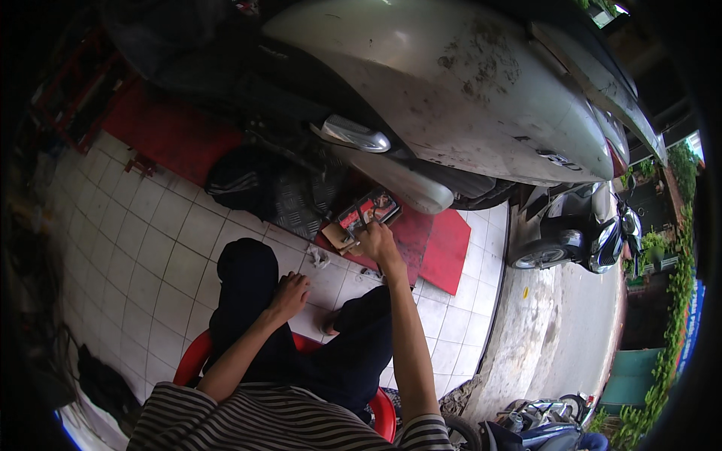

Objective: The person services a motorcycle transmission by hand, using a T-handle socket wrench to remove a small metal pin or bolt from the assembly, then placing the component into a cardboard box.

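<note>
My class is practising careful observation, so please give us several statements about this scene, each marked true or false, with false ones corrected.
1. The right hand is beside a red-and-black box on the red platform. True.
2. The left hand is also over the platform. False: it rests on the person's left leg.
3. The floor has pale tiles. True.
4. The person's seat is blue. False: it is red.
5. Another two-wheeler stands beyond the tiled floor, toward the picture's right. True.
</note>
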{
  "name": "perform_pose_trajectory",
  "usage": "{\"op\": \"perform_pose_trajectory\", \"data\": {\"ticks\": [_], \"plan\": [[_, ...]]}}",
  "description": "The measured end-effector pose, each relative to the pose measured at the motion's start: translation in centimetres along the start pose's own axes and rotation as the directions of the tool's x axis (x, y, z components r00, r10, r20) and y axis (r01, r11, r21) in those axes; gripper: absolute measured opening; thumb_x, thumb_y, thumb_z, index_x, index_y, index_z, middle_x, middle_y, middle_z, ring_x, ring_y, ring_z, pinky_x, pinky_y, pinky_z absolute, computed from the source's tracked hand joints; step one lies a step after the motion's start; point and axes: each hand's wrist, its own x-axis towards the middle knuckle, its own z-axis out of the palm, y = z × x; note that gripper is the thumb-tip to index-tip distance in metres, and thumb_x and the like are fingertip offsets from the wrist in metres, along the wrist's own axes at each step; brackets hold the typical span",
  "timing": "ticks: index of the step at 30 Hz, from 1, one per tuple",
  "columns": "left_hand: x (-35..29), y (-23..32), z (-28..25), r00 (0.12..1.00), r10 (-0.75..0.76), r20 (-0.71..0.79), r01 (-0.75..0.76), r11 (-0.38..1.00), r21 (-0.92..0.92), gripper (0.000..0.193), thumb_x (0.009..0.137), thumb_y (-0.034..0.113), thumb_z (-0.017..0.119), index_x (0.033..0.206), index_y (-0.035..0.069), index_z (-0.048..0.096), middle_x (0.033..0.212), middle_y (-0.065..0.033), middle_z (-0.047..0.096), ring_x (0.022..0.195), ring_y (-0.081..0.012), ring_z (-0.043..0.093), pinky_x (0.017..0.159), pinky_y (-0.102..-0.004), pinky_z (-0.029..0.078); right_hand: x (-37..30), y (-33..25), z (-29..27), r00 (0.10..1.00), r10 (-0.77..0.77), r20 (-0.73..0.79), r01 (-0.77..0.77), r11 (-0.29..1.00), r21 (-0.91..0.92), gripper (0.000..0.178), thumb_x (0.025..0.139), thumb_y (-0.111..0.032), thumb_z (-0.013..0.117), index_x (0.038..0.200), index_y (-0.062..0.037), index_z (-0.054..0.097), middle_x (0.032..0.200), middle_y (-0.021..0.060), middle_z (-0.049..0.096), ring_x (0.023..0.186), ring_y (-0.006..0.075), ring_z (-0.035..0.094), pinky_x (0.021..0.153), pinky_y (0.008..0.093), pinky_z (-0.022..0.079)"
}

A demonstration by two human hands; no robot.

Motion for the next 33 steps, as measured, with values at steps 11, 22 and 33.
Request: {"op": "perform_pose_trajectory", "data": {"ticks": [11, 22, 33], "plan": [[6.8, -0.7, 0.7, 0.987, 0.040, -0.158, -0.051, 0.996, -0.067, 0.035, 0.081, -0.006, 0.057, 0.115, 0.001, 0.058, 0.112, -0.0161, 0.059, 0.105, -0.0355, 0.055, 0.093, -0.0445, 0.044, 1.1, -1.0, -0.8, 0.930, -0.068, -0.361, -0.006, 0.980, -0.199, 0.022, 0.083, -0.026, 0.060, 0.078, -0.0065, 0.069, 0.072, 0.0213, 0.068, 0.067, 0.0429, 0.067, 0.062, 0.0524, 0.055], [15.5, -2.8, 7.5, 0.985, 0.087, 0.148, -0.117, 0.970, 0.211, 0.054, 0.076, -0.002, 0.059, 0.129, 0.011, 0.059, 0.138, -0.0116, 0.048, 0.131, -0.0331, 0.039, 0.112, -0.0480, 0.033, 1.2, -0.4, -0.8, 0.937, -0.111, -0.331, 0.048, 0.980, -0.193, 0.019, 0.083, -0.022, 0.063, 0.077, -0.0047, 0.069, 0.068, 0.0201, 0.066, 0.064, 0.0412, 0.067, 0.060, 0.0497, 0.055], [14.7, -2.9, 9.3, 0.994, 0.049, 0.094, -0.075, 0.948, 0.310, 0.054, 0.071, 0.005, 0.069, 0.124, 0.002, 0.057, 0.129, -0.0175, 0.047, 0.128, -0.0344, 0.041, 0.110, -0.0474, 0.033, 1.7, 0.5, -0.6, 0.951, -0.110, -0.288, 0.082, 0.991, -0.107, 0.023, 0.088, -0.023, 0.061, 0.079, -0.0034, 0.068, 0.069, 0.0230, 0.065, 0.067, 0.0438, 0.066, 0.062, 0.0521, 0.054]]}}
